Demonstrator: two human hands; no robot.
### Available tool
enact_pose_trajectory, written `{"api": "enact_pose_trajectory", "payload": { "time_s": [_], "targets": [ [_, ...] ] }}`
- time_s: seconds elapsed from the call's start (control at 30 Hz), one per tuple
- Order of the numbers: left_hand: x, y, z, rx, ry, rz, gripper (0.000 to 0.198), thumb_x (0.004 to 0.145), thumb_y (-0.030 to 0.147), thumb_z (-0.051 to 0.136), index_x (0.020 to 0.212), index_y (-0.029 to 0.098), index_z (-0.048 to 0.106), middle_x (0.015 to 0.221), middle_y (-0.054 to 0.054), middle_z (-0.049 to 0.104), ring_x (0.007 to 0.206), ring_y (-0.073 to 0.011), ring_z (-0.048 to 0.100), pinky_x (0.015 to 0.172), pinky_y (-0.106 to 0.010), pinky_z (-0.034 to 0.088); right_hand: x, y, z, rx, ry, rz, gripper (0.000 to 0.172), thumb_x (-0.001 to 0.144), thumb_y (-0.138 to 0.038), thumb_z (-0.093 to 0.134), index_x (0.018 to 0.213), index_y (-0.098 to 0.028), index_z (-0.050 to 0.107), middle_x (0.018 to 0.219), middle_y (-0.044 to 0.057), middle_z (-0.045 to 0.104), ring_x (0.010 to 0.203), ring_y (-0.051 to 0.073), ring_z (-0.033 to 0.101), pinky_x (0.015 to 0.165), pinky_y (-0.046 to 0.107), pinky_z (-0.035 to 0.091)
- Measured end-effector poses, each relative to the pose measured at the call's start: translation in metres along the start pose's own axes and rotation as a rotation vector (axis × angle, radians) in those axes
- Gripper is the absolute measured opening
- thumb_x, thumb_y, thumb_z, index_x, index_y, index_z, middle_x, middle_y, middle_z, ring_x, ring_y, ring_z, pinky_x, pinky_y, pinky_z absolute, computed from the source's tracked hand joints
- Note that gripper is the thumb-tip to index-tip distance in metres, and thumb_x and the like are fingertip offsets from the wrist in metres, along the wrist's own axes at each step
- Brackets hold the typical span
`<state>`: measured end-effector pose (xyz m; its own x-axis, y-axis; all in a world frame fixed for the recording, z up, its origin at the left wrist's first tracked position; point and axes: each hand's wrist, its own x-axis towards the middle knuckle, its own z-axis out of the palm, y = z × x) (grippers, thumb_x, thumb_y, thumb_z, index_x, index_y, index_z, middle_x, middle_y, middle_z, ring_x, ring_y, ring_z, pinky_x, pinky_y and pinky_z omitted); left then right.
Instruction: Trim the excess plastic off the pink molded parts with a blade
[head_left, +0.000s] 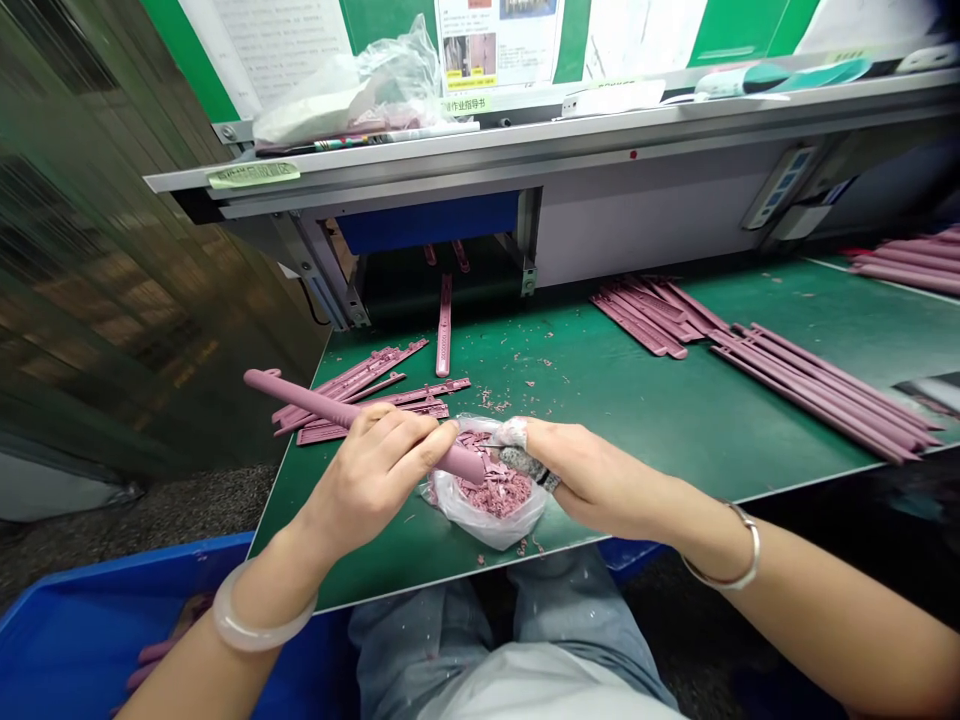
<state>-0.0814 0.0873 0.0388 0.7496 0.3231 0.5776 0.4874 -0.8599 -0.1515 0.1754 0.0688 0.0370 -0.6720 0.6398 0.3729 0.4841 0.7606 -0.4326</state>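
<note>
My left hand (390, 460) is closed around a long pink plastic strip (304, 397), which slants down to the right over the bag. My right hand (592, 470) is closed at the strip's lower right end, gripping a small trimming knife (491, 446) whose thin blade only partly shows. White wrapping covers a fingertip of that hand, and something grey and speckled lies under it. Below both hands sits a clear plastic bag (491, 528), open at the top and filled with pink shavings (504, 495).
Pink strips (360, 375) lie in a loose pile at the left, with a single strip (444, 325) behind. More strips (817, 390) are stacked at the right. Shavings dot the green table (585, 390). A metal shelf (570, 135) crosses above; a blue bin (60, 620) stands lower left.
</note>
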Motion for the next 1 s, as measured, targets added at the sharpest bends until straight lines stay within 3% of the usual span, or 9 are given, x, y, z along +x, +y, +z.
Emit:
{"api": "enact_pose_trajectory", "payload": {
  "time_s": [0.23,0.43,0.57,0.67,0.8,0.93,1.0],
  "targets": [
    [0.007,0.006,-0.004,0.065,-0.048,0.052,0.041,0.089,0.008,0.049,0.13,0.016,0.047,0.1,-0.012,0.069,0.091,-0.0245,0.061,0.082,-0.043,0.042,0.014,-0.014,0.004,-0.326,0.052,-0.002,0.012,0.071,-0.01,0.047,0.077,-0.019,0.051,0.072,0.0,0.051,0.057,0.012,0.039,0.052,0.026,0.017],
    [0.01,0.016,-0.014,0.088,-0.113,0.042,0.039,0.088,0.005,0.05,0.127,0.007,0.049,0.097,-0.014,0.065,0.086,-0.0255,0.057,0.073,-0.04,0.042,0.01,-0.012,0.009,-0.295,0.134,-0.051,0.01,0.076,-0.011,0.047,0.071,-0.019,0.052,0.067,-0.001,0.05,0.056,0.012,0.039,0.052,0.026,0.019],
    [0.011,0.023,-0.013,0.053,-0.136,-0.016,0.041,0.088,0.004,0.05,0.129,0.005,0.046,0.099,-0.015,0.064,0.086,-0.0253,0.056,0.072,-0.04,0.043,0.006,-0.01,0.013,-0.293,0.261,-0.107,0.012,0.075,-0.01,0.046,0.069,-0.019,0.051,0.066,0.0,0.049,0.056,0.013,0.037,0.052,0.027,0.021],
    [0.011,0.029,-0.011,-0.086,-0.164,-0.162,0.039,0.091,0.008,0.048,0.131,0.007,0.046,0.103,-0.014,0.063,0.09,-0.0235,0.056,0.078,-0.038,0.045,0.005,-0.009,0.015,-0.328,0.334,-0.123,0.014,0.076,-0.009,0.044,0.067,-0.019,0.05,0.066,0.0,0.047,0.057,0.014,0.035,0.053,0.028,0.022],
    [0.016,0.041,-0.011,-0.426,-0.203,-0.502,0.035,0.092,0.018,0.05,0.128,0.016,0.052,0.11,-0.008,0.064,0.101,-0.0208,0.059,0.085,-0.031,0.046,0.005,-0.008,0.015,-0.383,0.364,-0.096,0.018,0.069,-0.004,0.041,0.067,-0.02,0.048,0.068,0.002,0.047,0.059,0.016,0.035,0.054,0.029,0.024],
    [0.025,0.053,-0.01,-0.926,-0.233,-0.846,0.037,0.086,0.033,0.062,0.12,0.022,0.063,0.086,-0.001,0.067,0.078,-0.0199,0.062,0.066,-0.027,0.048,0.007,-0.007,0.015,-0.335,0.379,-0.072,0.02,0.06,-0.002,0.038,0.065,-0.02,0.044,0.068,0.002,0.045,0.061,0.016,0.035,0.055,0.029,0.024],
    [0.029,0.056,-0.007,-1.158,-0.157,-0.948,0.041,0.082,0.039,0.065,0.119,0.021,0.066,0.071,0.0,0.064,0.067,-0.0187,0.06,0.063,-0.027,0.047,0.009,-0.009,0.014,-0.273,0.386,-0.03,0.017,0.065,-0.004,0.039,0.067,-0.02,0.044,0.069,0.001,0.044,0.062,0.016,0.036,0.055,0.028,0.024]
  ]
}}
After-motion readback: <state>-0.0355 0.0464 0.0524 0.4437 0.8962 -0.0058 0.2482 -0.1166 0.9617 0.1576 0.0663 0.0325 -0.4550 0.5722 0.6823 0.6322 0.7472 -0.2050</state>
